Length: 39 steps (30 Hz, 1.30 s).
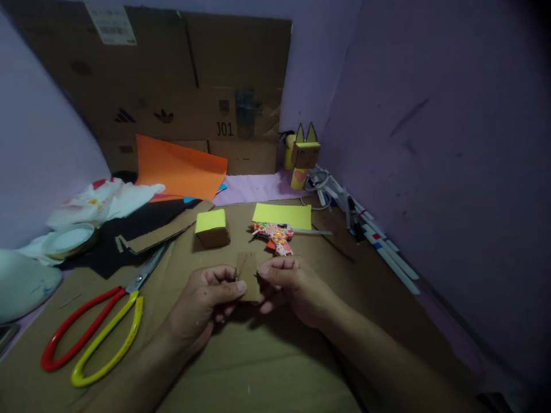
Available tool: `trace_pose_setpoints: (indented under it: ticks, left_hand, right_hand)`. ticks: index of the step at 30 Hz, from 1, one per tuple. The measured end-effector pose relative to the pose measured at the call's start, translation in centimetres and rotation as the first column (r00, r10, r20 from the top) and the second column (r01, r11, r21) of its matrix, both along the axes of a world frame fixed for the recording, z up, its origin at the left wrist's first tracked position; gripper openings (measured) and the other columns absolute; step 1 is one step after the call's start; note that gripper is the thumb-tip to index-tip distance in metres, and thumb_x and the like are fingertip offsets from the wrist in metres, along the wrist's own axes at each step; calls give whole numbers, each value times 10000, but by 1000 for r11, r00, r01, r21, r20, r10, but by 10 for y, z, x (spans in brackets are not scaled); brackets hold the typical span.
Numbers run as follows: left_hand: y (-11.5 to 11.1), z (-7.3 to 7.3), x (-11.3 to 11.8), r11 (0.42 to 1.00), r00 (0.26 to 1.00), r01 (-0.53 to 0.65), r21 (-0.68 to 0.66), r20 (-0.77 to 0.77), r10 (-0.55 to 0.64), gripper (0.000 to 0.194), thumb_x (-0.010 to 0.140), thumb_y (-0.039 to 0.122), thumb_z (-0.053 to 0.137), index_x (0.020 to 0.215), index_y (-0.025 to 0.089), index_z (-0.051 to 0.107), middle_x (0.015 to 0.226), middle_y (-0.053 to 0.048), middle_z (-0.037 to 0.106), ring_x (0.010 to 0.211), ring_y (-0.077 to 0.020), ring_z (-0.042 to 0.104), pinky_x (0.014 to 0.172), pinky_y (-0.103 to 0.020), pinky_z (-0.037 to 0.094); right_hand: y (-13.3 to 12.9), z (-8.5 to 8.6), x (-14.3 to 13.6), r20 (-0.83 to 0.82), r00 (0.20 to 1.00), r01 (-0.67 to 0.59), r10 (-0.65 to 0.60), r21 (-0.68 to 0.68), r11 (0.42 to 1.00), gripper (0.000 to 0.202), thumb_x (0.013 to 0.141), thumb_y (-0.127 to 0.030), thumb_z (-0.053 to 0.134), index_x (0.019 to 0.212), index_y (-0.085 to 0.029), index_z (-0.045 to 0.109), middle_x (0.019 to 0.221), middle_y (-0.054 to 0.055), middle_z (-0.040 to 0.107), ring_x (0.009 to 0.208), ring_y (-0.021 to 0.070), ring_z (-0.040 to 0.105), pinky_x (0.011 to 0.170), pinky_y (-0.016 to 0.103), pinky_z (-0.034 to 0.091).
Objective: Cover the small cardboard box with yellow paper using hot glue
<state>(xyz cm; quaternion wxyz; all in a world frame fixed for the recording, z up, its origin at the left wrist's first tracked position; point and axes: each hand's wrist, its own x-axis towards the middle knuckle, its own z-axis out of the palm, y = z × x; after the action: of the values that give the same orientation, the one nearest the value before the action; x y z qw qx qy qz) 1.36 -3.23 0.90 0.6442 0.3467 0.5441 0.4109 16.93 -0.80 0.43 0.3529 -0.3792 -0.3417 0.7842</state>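
My left hand (204,301) pinches the left side of a small rectangular cardboard piece (248,275), its thumb on the front face. At the piece's right edge, my right hand (293,287) is closed with thumb and fingers pressed around something small and dark that I cannot make out. Just beyond the hands lies a flower-patterned glue gun (278,234) with a clear stick in its back. A small cardboard box with a yellow top (212,227) sits behind my left hand. Yellow paper (282,215) lies behind the glue gun.
Scissors with red and yellow handles (129,298) lie open at the left. Behind them are a cardboard strip (161,232), orange paper (178,169) and a round tin (69,240). A cardboard cat figure (306,155) stands at the back; glue sticks (390,249) line the right wall.
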Motion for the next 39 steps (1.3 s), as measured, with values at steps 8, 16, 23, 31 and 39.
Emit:
trace_pose_setpoints:
  ticks: [8,16,23,31,39]
  left_hand:
    - [-4,0,3,996,999,-19,93,-35,23,238,581,331,695,665,130,599,390,54,463,334,-40,350,317,-134,223]
    - [-2,1,3,997,1000,3,74,-28,-1,218,566,307,687,653,143,572,400,63,460,324,-38,338,308,-139,203]
    - [0,-1,0,1000,1000,-1,21,-8,1,229,546,281,711,598,145,535,392,66,466,317,-24,341,301,-118,211]
    - [1,-1,-3,1000,1000,-21,5,11,21,251,515,275,739,630,132,569,417,41,524,314,-28,370,297,-116,215]
    - [-3,-3,2,998,996,-9,70,-92,16,228,557,301,704,606,150,540,387,73,448,324,-31,320,319,-137,209]
  right_hand:
    - [1,-1,0,43,997,57,-58,35,998,252,479,-264,771,507,-129,560,439,-56,529,381,51,483,387,190,518]
    - [-1,-1,-1,97,992,72,-81,94,993,256,507,-274,766,480,-140,549,416,-65,510,375,47,456,390,195,517]
    - [-2,-2,-2,35,998,41,-43,57,998,239,533,-323,748,580,-125,623,458,-18,594,426,88,561,430,210,525]
    - [2,0,0,-33,999,34,-35,-35,999,162,481,-157,614,631,-105,647,532,25,645,438,117,598,418,225,516]
    - [-2,0,-1,48,999,21,-24,80,997,215,502,-262,749,531,-137,577,450,-50,550,408,58,479,438,222,515]
